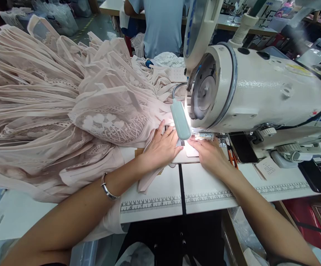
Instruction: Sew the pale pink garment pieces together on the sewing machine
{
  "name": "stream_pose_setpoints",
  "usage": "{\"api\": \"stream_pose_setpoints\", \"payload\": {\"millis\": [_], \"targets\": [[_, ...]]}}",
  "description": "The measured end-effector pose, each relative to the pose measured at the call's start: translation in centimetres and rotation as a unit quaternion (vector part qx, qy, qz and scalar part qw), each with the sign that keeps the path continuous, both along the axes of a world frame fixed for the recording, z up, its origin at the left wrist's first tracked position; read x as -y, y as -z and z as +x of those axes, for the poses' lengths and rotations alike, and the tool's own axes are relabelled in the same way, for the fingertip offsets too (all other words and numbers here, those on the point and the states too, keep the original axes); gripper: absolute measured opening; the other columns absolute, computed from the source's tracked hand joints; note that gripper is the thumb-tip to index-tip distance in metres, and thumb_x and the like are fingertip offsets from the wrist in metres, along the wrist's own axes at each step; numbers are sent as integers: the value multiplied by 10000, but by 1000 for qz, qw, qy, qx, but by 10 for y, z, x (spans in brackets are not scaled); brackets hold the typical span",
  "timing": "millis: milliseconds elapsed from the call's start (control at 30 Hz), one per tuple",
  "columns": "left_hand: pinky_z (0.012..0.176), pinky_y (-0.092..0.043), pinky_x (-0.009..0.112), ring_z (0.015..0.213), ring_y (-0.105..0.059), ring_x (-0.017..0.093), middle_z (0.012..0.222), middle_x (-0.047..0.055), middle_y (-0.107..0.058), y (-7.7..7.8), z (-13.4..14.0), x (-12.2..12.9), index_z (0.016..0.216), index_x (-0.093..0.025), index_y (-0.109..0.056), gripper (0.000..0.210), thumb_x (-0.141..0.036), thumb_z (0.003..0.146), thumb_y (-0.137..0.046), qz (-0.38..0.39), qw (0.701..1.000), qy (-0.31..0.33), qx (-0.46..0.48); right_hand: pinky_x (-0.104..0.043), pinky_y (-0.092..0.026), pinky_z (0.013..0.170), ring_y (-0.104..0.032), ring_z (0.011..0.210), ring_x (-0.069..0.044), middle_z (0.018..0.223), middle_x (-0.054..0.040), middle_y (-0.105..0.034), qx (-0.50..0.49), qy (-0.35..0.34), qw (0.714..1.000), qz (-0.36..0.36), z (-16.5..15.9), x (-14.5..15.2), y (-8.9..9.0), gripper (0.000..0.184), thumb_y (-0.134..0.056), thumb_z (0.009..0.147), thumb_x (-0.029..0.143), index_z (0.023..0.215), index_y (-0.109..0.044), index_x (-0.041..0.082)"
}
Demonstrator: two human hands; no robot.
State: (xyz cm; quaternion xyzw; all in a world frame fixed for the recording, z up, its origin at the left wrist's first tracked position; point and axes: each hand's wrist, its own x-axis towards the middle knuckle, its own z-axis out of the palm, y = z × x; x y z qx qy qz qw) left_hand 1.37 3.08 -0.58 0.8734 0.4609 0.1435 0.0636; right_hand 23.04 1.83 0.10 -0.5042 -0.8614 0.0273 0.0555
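My left hand [162,146] lies spread on pale pink lace bra fabric [145,138] just left of the sewing machine's needle area, fingers apart and pressing down. My right hand [212,153] is beside the needle area on the other side. Its fingertips are together on a small pale pink fabric piece [192,150] under a bright light. The needle and part of the right fingers are hidden by the grey-green lamp [181,120] and the machine head. The white sewing machine [257,87] stands over the right side of the table.
A large heap of pale pink lace bras [38,111] covers the table's left. Orange-handled snips [232,155], a dark phone [243,147] and another phone [314,175] lie at right. A printed ruler [155,203] runs along the front edge. A person in blue [163,29] sits ahead.
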Motion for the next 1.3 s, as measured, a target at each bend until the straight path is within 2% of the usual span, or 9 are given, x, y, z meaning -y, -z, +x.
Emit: {"api": "stream_pose_setpoints", "payload": {"millis": [167,400,567,867,967,1100,1200,1300], "targets": [[1268,-79,536,1485,-292,347,1381,164,-574,-1,1,0,1383,-101,-458,468,-408,1033,-407,17,1000,5,-8,-458,-489,934,-654,1080,-292,1326,-127,-668,10,-1,1000,-6,-3,0,-1,563,-310,904,79,1361,-621,188],[1260,-77,564,1464,-333,353,1374,149,-591,-1,1,0,1404,-124,-437,460,-390,1030,-407,24,1000,9,5,-459,-481,922,-633,1106,-310,1347,-131,-646,10,-1,1000,-13,-2,-1,-1,532,-328,918,112,1354,-618,202],[1259,-76,571,1470,-313,357,1397,142,-576,-1,1,0,1415,-138,-428,463,-385,1024,-412,20,1000,6,14,-441,-472,913,-640,1049,-291,1315,-123,-661,10,5,1000,-24,-2,-1,-1,533,-345,911,101,1359,-606,223],[1257,-109,530,1485,-268,341,1427,156,-540,-6,3,2,1421,-105,-454,500,-419,1038,-384,1,999,-25,-42,-425,-455,854,-624,867,-250,1244,-123,-661,33,28,995,-88,-5,-3,-9,566,-309,931,123,1426,-542,271],[1249,-165,505,1476,-277,345,1429,172,-521,-8,3,2,1413,-87,-460,515,-429,1031,-420,-4,998,-29,-49,-426,-448,832,-605,823,-252,1148,-123,-679,64,48,994,-75,-10,-2,-10,565,-317,930,123,1422,-549,273],[1142,-356,508,1387,-395,375,1399,169,-521,-7,2,4,1384,-119,-486,502,-450,1006,-485,-18,997,-60,-43,-406,-450,823,-595,903,-282,1122,-169,-673,100,38,994,-25,-17,1,-10,520,-277,941,97,1337,-605,165],[1015,-458,470,1252,-513,354,1322,169,-554,-3,3,6,1334,-124,-510,493,-469,981,-533,4,994,-103,-31,-392,-449,823,-605,922,-286,1051,-181,-678,118,57,990,-52,-21,-1,-11,512,-267,913,40,1272,-624,118],[911,-496,407,1143,-566,310,1228,158,-584,-7,3,8,1224,-119,-553,345,-351,970,-568,57,989,-133,-43,-396,-440,860,-625,932,-278,1086,-166,-678,119,95,984,-89,-22,-6,-11,497,-313,912,50,1297,-607,157]]}}
